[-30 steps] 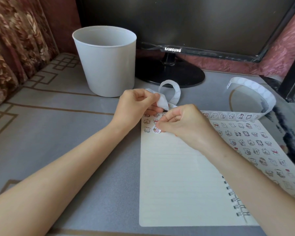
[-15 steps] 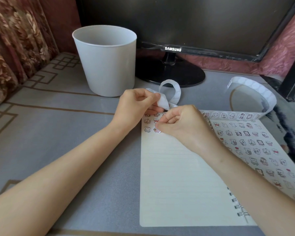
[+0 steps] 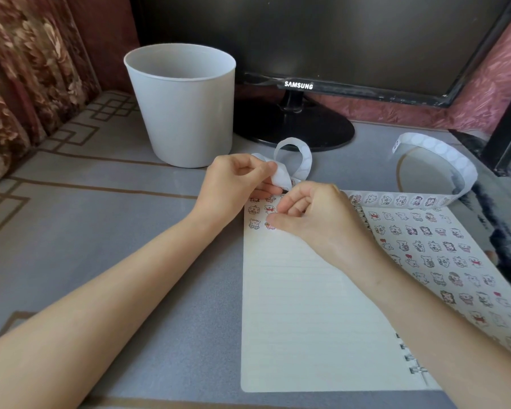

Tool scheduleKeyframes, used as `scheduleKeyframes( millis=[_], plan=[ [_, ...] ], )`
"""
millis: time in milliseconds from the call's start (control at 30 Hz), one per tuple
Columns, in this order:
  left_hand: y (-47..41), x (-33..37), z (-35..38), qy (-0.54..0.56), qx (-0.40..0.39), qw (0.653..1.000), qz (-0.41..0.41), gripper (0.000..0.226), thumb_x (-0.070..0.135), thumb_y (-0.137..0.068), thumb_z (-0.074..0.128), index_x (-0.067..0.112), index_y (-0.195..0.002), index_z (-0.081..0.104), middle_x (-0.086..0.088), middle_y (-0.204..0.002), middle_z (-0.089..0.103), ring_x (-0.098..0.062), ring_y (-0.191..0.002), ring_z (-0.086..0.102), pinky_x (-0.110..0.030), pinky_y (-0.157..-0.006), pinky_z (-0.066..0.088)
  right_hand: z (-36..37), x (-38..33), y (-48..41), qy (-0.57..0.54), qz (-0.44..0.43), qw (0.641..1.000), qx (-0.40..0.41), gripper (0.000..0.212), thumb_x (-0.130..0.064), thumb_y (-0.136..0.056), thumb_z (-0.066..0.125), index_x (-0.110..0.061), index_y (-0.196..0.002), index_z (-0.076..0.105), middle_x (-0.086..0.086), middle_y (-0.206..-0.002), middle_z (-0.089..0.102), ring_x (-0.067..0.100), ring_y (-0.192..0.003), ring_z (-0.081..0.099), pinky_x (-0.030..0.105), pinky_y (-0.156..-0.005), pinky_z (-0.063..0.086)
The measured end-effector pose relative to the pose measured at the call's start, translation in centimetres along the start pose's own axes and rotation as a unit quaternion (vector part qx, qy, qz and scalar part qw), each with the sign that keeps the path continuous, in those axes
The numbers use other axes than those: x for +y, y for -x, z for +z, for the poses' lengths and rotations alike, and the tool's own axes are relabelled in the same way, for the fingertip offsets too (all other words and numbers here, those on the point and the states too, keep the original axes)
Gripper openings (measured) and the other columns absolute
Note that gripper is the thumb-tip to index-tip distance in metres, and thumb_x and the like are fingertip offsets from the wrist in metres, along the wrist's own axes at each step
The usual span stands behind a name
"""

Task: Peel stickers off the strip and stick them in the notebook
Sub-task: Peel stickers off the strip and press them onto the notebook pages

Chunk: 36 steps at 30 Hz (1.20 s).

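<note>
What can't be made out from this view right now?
Head view:
- Sticker: mostly under the right hand.
- Strip: hidden where it passes behind that hand.
- Notebook right page: cut by the frame edge, forearm across it.
- Bin contents: behind its wall.

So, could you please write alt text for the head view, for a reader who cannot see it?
A person's right hand pinches a small cartoon sticker onto the left lined page of a white spiral-bound notebook, while the left hand grips a curling white paper sticker strip. A white plastic bin and black Samsung monitor stand behind.
</note>
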<state>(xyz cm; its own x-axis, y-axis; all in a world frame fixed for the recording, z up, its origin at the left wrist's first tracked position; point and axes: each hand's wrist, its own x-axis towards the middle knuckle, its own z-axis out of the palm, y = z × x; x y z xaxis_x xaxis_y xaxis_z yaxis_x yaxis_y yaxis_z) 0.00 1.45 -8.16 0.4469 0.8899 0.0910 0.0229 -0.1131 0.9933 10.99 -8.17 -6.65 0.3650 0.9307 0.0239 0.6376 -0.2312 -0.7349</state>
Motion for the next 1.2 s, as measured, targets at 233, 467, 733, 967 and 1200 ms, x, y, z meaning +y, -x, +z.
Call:
scheduleKeyframes(
  millis=[233,467,733,967,1200],
  plan=[
    [0.1,0.0,0.0,0.008,-0.002,1.000,-0.003,0.023,0.012,-0.091,0.061,-0.008,-0.083,0.066,-0.016,-0.079,0.073,-0.020,-0.071,0.073,-0.023,-0.066,0.057,-0.1,0.3,-0.2,0.024,-0.008,1.000,-0.013,0.011,-0.026,-0.081,0.071,-0.026,-0.077,0.062,-0.011,-0.066,0.058,0.000,-0.056,0.050,0.021,-0.057,0.036],
    [0.1,0.1,0.0,0.010,-0.002,1.000,-0.007,0.022,0.012,-0.092,0.060,-0.007,-0.081,0.065,-0.015,-0.077,0.073,-0.018,-0.070,0.073,-0.023,-0.066,0.058,-0.3,0.6,-0.3,-0.014,-0.017,1.000,-0.003,0.015,-0.032,-0.078,0.074,-0.023,-0.079,0.062,-0.011,-0.061,0.056,-0.003,-0.050,0.049,0.022,-0.056,0.036],
    [0.1,0.1,0.0,0.013,-0.003,1.000,-0.005,0.022,0.012,-0.092,0.060,-0.006,-0.079,0.065,-0.013,-0.075,0.072,-0.018,-0.070,0.072,-0.024,-0.066,0.058,-0.2,0.6,-0.4,-0.001,-0.021,1.000,-0.003,0.015,-0.029,-0.078,0.075,-0.023,-0.081,0.061,-0.010,-0.063,0.056,0.001,-0.054,0.047,0.024,-0.061,0.038],
    [0.2,0.4,0.1,0.022,0.001,1.000,0.003,0.022,0.013,-0.092,0.059,0.000,-0.075,0.063,-0.013,-0.074,0.072,-0.019,-0.069,0.072,-0.023,-0.063,0.057,-0.5,0.7,-0.4,-0.032,-0.031,0.999,-0.018,0.011,-0.024,-0.081,0.072,-0.022,-0.083,0.062,-0.009,-0.068,0.059,-0.002,-0.055,0.051,0.018,-0.058,0.041],
    [0.3,1.0,0.1,0.037,0.010,0.998,0.044,0.020,0.015,-0.093,0.058,0.000,-0.081,0.061,-0.020,-0.084,0.071,-0.021,-0.069,0.072,-0.027,-0.064,0.059,-2.2,1.0,-1.2,-0.082,-0.136,0.978,0.134,0.006,-0.018,-0.082,0.070,-0.019,-0.086,0.065,-0.005,-0.087,0.066,0.010,-0.062,0.053,0.021,-0.062,0.040]
  ],
)
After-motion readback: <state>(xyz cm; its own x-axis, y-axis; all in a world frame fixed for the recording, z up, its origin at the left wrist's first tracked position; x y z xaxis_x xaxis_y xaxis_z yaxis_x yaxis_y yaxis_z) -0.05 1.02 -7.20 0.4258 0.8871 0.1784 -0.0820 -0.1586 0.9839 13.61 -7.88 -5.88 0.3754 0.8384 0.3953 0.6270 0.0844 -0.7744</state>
